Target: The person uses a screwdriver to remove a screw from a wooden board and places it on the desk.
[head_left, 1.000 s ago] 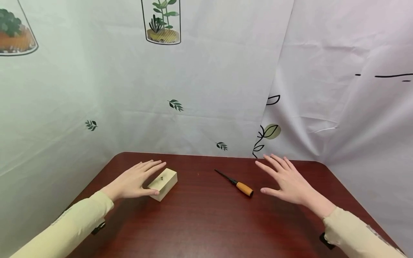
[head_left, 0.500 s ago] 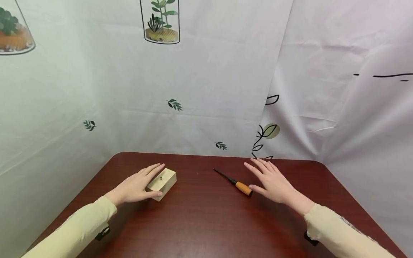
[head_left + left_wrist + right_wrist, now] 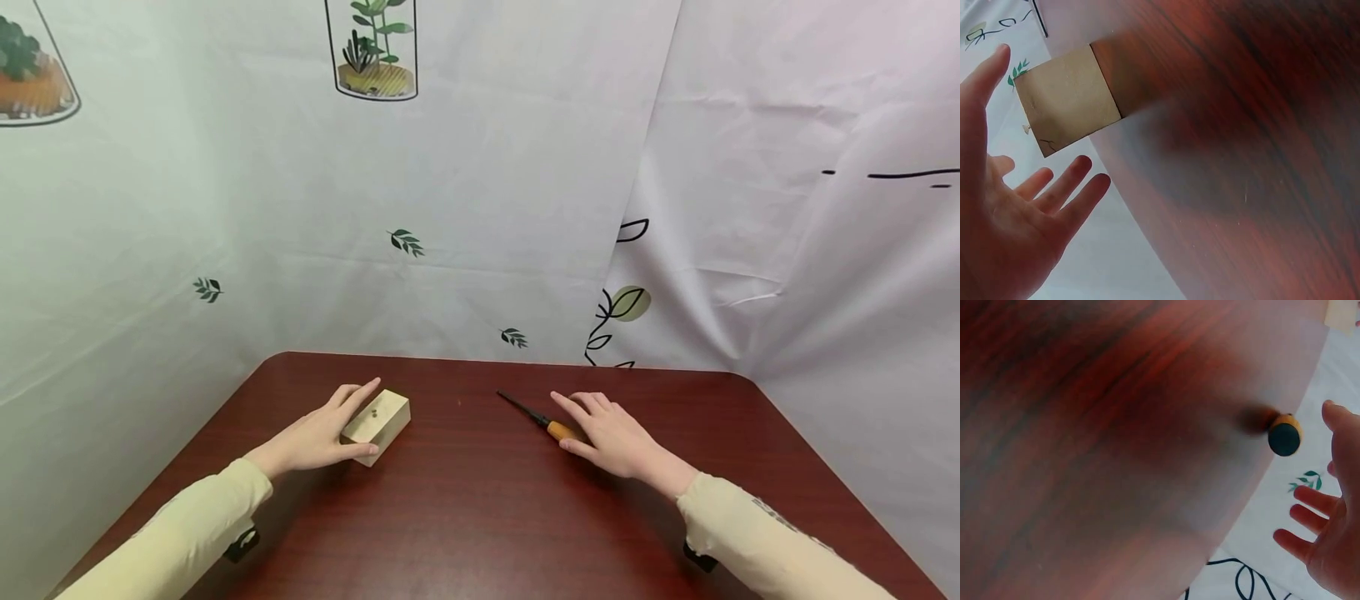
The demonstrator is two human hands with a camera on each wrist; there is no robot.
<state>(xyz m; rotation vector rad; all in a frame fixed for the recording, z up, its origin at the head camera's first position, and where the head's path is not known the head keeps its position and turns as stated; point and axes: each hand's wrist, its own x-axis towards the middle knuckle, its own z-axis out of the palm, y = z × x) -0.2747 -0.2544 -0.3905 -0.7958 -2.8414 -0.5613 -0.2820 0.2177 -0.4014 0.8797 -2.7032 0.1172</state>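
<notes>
Around a block (image 3: 386, 417) at the head view's seven o'clock, the left hand (image 3: 318, 435) is spread, and by a tool (image 3: 542, 420) at five, so is the right hand (image 3: 618, 442).

dark reddish-brown table (image 3: 465, 517), creased pale backdrop (image 3: 517, 183) (leaf-printed)

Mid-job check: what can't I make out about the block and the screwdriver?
Head view: butt end of the screwdriver, hidden by the right hand.
Head view: the shape of its tip, too small.
Head view: slot type of the screw on the wooden block, too small.
Head view: the wooden block's left edge, partly hidden by the left hand.
Right wrist view: the shaft, hidden behind the handle; most of the wooden block, cut off by the top edge.
</notes>
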